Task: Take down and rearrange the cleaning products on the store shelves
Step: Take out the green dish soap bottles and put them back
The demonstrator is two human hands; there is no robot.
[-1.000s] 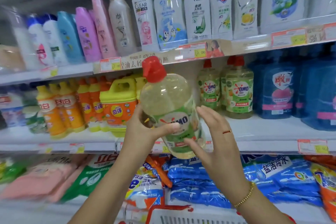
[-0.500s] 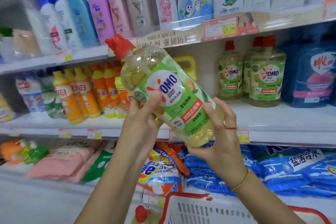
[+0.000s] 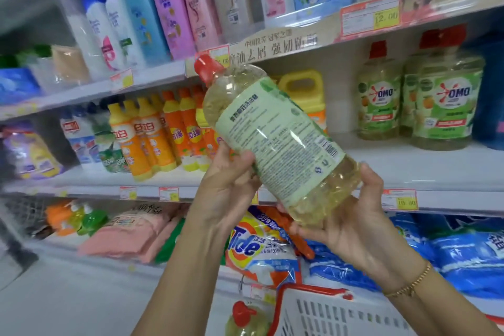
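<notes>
- I have the detergent bottle (image 3: 281,144) in both hands, up in the air in front of the middle shelf (image 3: 409,169) and touching no shelf.
- My left hand (image 3: 229,180) grasps its side at mid-body, thumb laid on the edge of the label. My right hand (image 3: 351,226) cups the base from below, fingers curled round the bottom.
- As I judge it, the step is turning the bottle over before setting it somewhere. The bare stretch of shelf left of the matching OMO bottles (image 3: 447,101) looks a likely spot, though the red-rimmed basket (image 3: 327,314) below is also open to me.
- To do it well, I would leave the right hand under the base, since the bottle looks nearly full and heavy and the liquid will slosh as it tips.
- I would bring it upright before lowering it, and turn the front label outward to match its neighbours.
- The plastic is smooth and glossy, so I would want a firm wrap rather than a fingertip pinch.
- The bottle is clear plastic holding pale yellow liquid. It is tilted, with its red cap (image 3: 208,68) pointing up and to the left.
- Its pale green back label (image 3: 261,117), with fine print and a barcode, faces me and shows some glare.
</notes>
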